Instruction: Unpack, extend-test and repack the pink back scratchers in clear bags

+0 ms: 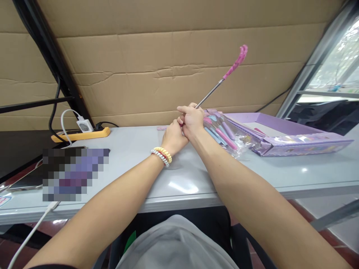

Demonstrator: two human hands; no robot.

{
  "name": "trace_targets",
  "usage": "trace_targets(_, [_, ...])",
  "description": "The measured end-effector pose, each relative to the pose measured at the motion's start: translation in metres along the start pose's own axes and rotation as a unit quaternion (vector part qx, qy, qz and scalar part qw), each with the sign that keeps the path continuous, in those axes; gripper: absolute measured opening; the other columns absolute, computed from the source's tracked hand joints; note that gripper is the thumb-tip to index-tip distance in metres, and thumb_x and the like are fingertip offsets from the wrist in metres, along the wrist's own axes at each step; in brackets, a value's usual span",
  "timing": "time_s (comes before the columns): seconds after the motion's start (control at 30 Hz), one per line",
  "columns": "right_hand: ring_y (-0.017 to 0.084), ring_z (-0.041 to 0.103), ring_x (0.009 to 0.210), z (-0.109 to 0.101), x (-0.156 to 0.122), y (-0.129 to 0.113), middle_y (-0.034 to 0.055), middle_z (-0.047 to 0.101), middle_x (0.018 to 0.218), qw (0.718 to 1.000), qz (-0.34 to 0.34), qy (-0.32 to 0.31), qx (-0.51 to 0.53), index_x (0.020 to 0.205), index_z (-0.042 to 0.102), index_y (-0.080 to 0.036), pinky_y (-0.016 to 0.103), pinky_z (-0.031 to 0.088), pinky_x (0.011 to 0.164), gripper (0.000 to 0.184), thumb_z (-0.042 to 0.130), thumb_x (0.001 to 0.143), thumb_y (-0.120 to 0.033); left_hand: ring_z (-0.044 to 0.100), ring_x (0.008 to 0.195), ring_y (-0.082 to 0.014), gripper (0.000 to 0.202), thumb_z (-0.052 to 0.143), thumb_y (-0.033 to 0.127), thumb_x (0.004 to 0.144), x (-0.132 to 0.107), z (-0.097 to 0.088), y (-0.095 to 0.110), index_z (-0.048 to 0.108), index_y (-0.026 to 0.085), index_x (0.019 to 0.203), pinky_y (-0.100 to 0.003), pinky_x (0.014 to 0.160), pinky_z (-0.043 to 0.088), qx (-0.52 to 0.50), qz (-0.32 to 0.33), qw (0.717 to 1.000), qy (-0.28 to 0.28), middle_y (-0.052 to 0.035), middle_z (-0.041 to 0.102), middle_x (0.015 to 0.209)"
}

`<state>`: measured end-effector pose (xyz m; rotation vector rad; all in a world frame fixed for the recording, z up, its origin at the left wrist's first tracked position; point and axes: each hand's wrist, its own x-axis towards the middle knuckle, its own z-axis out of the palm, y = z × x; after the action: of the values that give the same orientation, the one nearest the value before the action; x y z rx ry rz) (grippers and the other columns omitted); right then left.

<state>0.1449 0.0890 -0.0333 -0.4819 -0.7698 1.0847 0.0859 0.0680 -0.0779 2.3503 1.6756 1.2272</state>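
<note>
A back scratcher (pixel 210 92) with a thin metal rod and a pink, hooked, claw-like end slants up and right, away from my hands. My right hand (pixel 193 121) is closed around the lower part of the rod, its index finger pointing left. Just below and left of it, my left hand (pixel 174 135) grips the lower end, which the fingers mostly hide. Both hands touch each other above the table. To the right of my right hand lies a clear plastic bag (pixel 238 147) with several pink, blue and purple pens (pixel 223 130).
An open purple box (pixel 303 144) stands on the grey table (pixel 129 186) at the right. On the left are a yellow power strip (pixel 101 133) with a white charger (pixel 85 124), a cable and a pixelated area. Cardboard (pixel 134 74) lines the back.
</note>
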Motion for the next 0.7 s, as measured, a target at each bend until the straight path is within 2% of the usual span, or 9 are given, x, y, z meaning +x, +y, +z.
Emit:
trace_targets(0.13, [0.003,0.016,0.029,0.001,-0.001,-0.003,-0.0132,0.020,0.038,1.000,0.024,0.011,0.012,0.060,0.015,-0.020,0.018,0.015,0.029,0.043,0.054,0.058,-0.001,0.064,0.085,-0.0262,0.026,0.055,0.030,0.076,-0.002,-0.008,0.004,0.051,0.019,0.100,-0.029,0.064,0.044,0.028,-0.027,0.999,-0.029,-0.0097,0.067,0.093])
trace_targets(0.3, [0.003,0.016,0.028,0.001,0.000,-0.005,-0.0127,0.019,0.036,0.997,0.053,0.047,0.026,0.061,0.013,-0.019,0.018,0.013,0.029,0.043,0.050,0.057,0.003,0.065,0.082,-0.0278,0.021,0.050,0.027,0.077,0.000,-0.012,0.007,0.058,0.020,0.095,-0.031,0.063,0.045,0.087,-0.027,0.995,-0.051,-0.0111,0.069,0.087])
trace_targets(0.5, [0.002,0.016,0.028,0.004,0.002,-0.007,-0.0120,0.016,0.037,0.995,0.048,0.084,0.024,0.059,0.014,-0.019,0.018,0.013,0.029,0.041,0.047,0.055,0.004,0.065,0.081,-0.0269,0.022,0.046,0.024,0.079,0.003,-0.015,0.011,0.061,0.019,0.095,-0.032,0.068,0.048,0.127,-0.016,0.990,-0.054,-0.0116,0.068,0.086])
trace_targets(0.7, [0.003,0.018,0.029,0.008,-0.001,-0.010,-0.0117,0.016,0.038,0.994,0.029,0.104,0.003,0.057,0.016,-0.020,0.018,0.014,0.029,0.037,0.045,0.053,0.003,0.064,0.082,-0.0280,0.020,0.045,0.021,0.080,0.004,-0.021,0.014,0.063,0.018,0.086,-0.033,0.068,0.047,0.131,-0.020,0.990,-0.046,-0.0133,0.067,0.083])
